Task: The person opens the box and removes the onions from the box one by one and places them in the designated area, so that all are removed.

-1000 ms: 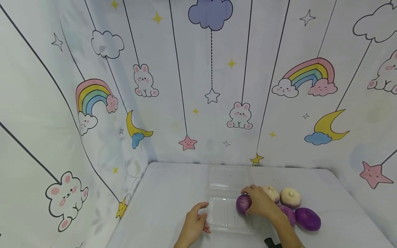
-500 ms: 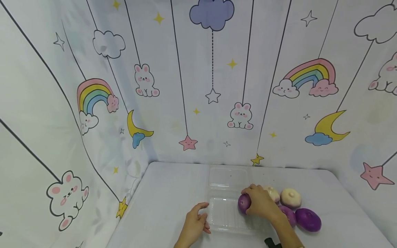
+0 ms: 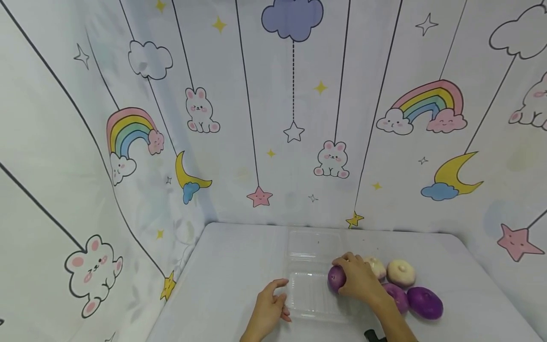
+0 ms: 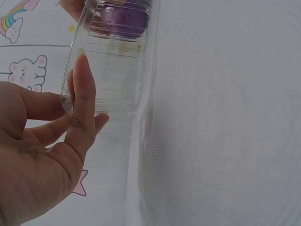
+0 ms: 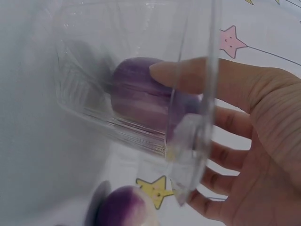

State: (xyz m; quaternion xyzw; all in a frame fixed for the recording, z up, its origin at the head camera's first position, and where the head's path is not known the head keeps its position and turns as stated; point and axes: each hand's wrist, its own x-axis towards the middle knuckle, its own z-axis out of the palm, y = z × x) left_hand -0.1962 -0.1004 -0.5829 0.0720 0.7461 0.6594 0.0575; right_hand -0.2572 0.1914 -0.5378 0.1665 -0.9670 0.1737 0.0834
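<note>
My right hand (image 3: 359, 280) grips a round purple vegetable (image 3: 336, 279) inside a clear plastic box (image 3: 301, 316), near its right side. In the right wrist view, the thumb lies over the purple vegetable (image 5: 141, 89), whose skin has paler streaks; the box wall partly covers the fingers. At the box's left edge is my left hand (image 3: 266, 308), its index finger touching the rim and its thumb apart from it. The left wrist view has the left hand (image 4: 51, 136) beside the box corner, fingers loosely bent. The purple vegetable (image 4: 124, 21) shows through the plastic.
Right of the box lie a dark purple oval vegetable (image 3: 425, 303), a lighter purple one (image 3: 397, 297) and two cream-coloured round ones, one of them (image 3: 400, 272) fully in sight. The box lid (image 3: 315, 244) lies open behind. A black object (image 3: 373, 335) shows at the front edge.
The right hand and the purple vegetable have shifted very slightly right since a second ago, along with a slight shift of the whole view. Both hands keep the same hold and pose.
</note>
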